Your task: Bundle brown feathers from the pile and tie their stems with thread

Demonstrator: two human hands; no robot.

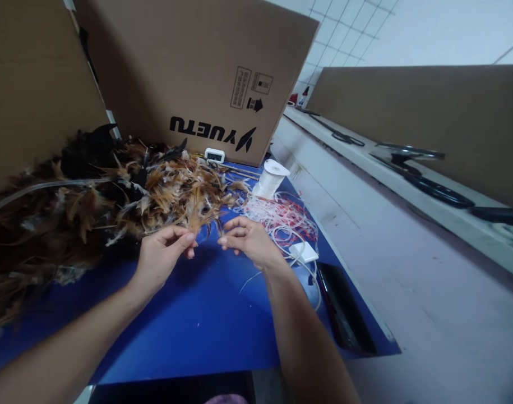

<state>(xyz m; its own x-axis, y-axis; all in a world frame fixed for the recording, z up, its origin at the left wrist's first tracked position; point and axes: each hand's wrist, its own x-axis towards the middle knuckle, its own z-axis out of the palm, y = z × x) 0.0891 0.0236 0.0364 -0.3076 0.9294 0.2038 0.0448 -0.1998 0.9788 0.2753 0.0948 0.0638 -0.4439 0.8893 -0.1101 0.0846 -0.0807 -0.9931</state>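
Observation:
My left hand (161, 255) is closed in a pinch on a golden-brown feather (195, 220) that points up and away from me. A short gap to the right, my right hand (252, 244) also has thumb and fingers together, with a thin dark feather (218, 226) showing at its fingertips. Both hands hover over the blue tabletop (197, 314). Behind and left of them spreads a large heap of brown, black and whitish feathers (167, 188), partly behind my left hand.
At the right lie a white spool (270, 178), tangled white and red strings (256, 209), a white plug-like block with cable (304, 252) and a dark glossy phone-like object (344, 308). A small white display (215, 155) stands before a cardboard box (189, 67). Scissors (342, 136) rest on the ledge.

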